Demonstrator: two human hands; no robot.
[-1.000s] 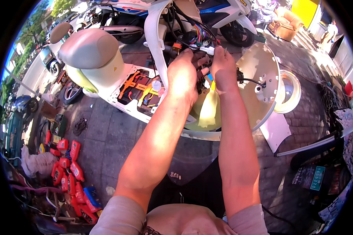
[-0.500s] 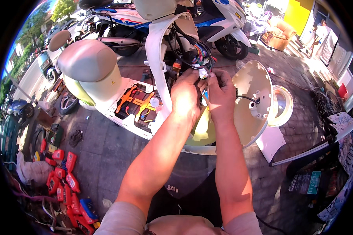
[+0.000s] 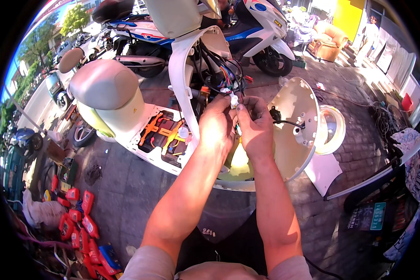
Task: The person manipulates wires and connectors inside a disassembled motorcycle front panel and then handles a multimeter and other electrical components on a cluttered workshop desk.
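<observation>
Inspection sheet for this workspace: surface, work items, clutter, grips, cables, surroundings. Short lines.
Surface: grey paving, unevenly lit.
Work items: white connector beside the opened white scooter body; cream rounded cover to its right.
Clutter: red bottles and a blue bottle, lower left.
Grips: left grip and right grip, bare hands, both at the connector; exact hold partly hidden.
Cables: multicoloured wires above the hands; black cable at the cover.
Surroundings: brown armchair, person, upper right.
</observation>
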